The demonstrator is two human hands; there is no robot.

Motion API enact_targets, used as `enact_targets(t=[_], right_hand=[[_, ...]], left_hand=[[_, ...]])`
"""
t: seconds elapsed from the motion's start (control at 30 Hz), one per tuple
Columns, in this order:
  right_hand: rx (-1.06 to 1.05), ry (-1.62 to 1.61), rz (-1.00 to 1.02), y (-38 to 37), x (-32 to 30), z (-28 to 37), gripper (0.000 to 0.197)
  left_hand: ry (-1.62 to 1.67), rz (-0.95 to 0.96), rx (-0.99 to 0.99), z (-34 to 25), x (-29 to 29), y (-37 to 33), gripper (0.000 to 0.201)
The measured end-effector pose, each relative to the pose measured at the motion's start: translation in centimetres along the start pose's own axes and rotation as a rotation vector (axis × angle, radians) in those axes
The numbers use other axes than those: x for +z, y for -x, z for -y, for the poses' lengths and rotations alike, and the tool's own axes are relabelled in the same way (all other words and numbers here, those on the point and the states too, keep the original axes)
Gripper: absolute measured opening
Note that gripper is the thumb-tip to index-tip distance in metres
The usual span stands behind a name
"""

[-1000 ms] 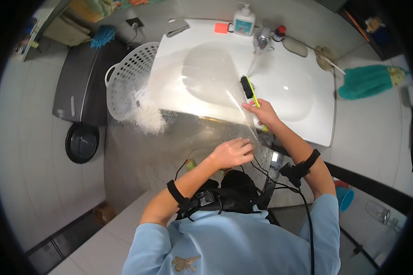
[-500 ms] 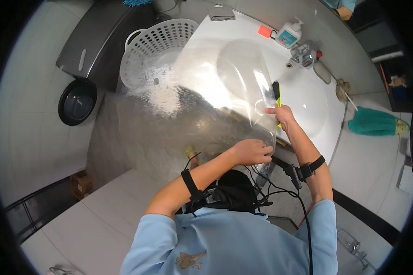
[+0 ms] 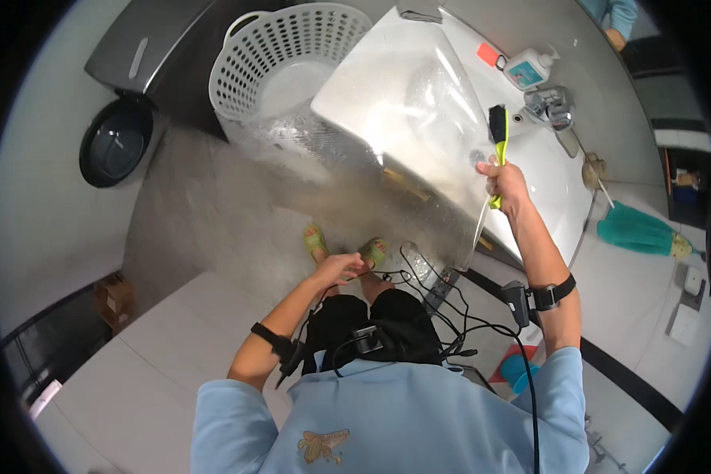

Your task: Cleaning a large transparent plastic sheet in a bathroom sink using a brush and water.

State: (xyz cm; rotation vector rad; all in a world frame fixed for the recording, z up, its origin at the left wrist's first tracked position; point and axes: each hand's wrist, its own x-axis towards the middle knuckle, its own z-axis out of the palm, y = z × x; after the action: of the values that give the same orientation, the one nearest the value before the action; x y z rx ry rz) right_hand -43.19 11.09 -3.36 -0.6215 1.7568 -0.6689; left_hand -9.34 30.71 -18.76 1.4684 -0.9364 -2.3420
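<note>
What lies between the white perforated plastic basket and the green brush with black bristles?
In the head view, between the basket and the brush is the transparent plastic sheet, with the glossy white washbasin showing through it.

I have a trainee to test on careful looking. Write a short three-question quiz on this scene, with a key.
1. What colour is the handle of the brush in the right hand?
A) blue
B) yellow-green
C) red

2. True or false: the left hand is holding the brush too.

3. Fill in the gap: a clear plastic ____ spans part of the front edge of the white sink.

Key:
1. B, yellow-green.
2. False; the left hand is apart from the brush, and only the right hand has it.
3. Sheet.
</note>
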Motion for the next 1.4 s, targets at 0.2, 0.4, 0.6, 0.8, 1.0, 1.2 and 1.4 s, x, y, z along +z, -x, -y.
enact_targets(t=[0.2, 0.4, 0.6, 0.8, 1.0, 1.2, 1.4], right_hand=[[-0.145, 0.053, 0.059, 5.1, 5.1, 6.3, 0.024], [-0.244, 0.020, 0.097, 13.2, 8.9, 11.7, 0.020], [-0.369, -0.064, 0.131, 18.7, 8.5, 16.1, 0.016], [-0.397, -0.232, 0.295, 21.4, 3.8, 17.1, 0.008], [-0.342, -0.389, 0.204, 16.4, -4.6, 11.0, 0.009], [-0.347, -0.643, 0.229, 13.4, -8.2, 4.5, 0.007], [-0.326, -0.540, 0.322, 15.4, -6.2, 4.7, 0.005]], left_hand=[[0.791, 0.130, -0.138, 1.8, 2.5, -4.3, 0.101], [1.198, 0.161, -0.115, -1.2, 4.6, -7.9, 0.123], [1.182, 0.277, -0.220, -2.5, 9.1, -11.4, 0.139], [1.638, 0.158, 0.441, -4.7, 12.7, -11.5, 0.059], [1.687, -0.165, 0.347, -3.7, 4.9, -12.0, 0.027], [1.626, -0.076, -0.021, -4.7, 10.8, -11.7, 0.058], [1.800, -0.043, 0.199, 1.4, 9.6, -15.9, 0.037]])
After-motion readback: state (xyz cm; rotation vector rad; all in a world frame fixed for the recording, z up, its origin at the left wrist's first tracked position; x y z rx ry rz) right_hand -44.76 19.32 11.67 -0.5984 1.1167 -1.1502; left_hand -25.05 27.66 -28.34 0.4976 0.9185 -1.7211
